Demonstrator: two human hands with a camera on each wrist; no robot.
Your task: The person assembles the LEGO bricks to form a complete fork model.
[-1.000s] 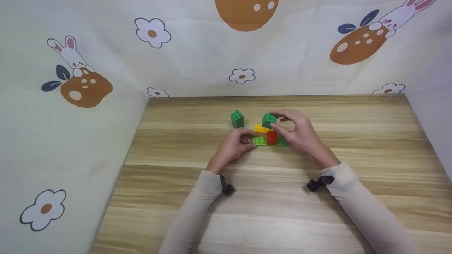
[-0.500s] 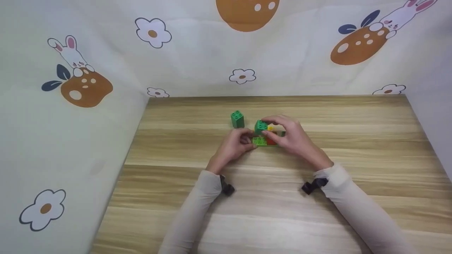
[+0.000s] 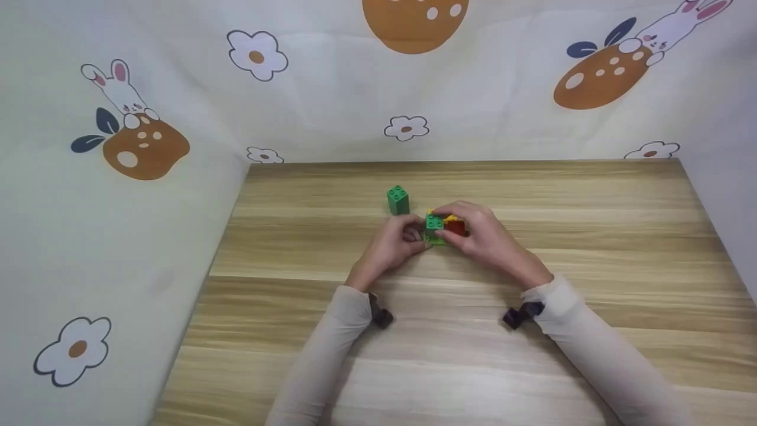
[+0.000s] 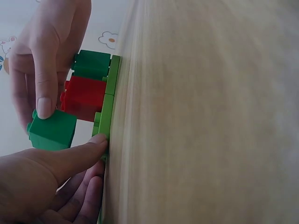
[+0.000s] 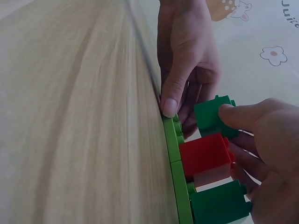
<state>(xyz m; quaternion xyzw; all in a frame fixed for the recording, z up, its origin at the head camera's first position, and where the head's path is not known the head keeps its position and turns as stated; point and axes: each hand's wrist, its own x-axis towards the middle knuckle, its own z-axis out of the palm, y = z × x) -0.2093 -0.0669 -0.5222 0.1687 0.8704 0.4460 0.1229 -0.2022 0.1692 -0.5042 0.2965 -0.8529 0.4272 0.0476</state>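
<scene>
My right hand (image 3: 488, 234) pinches a green building block (image 5: 212, 115) between thumb and fingers. The block hangs just above the studs of a light green base strip (image 5: 172, 140), with a gap showing in both wrist views. My left hand (image 3: 393, 242) grips the strip's left end, thumb on the near side. On the strip stand a red block (image 5: 205, 154) and, farther right, another green block (image 4: 92, 64). The strip is made of two plates end to end, as a seam shows.
A separate tall green block (image 3: 398, 201) stands on the wooden table (image 3: 449, 355) behind my left hand. Yellow pieces (image 3: 451, 218) lie just behind the strip, partly covered by my right hand. Patterned cloth (image 3: 331, 89) rises behind the table's far edge.
My right hand has carried the green block left and toward me, from over the yellow pieces to above the strip's left part. The left hand has kept its place.
</scene>
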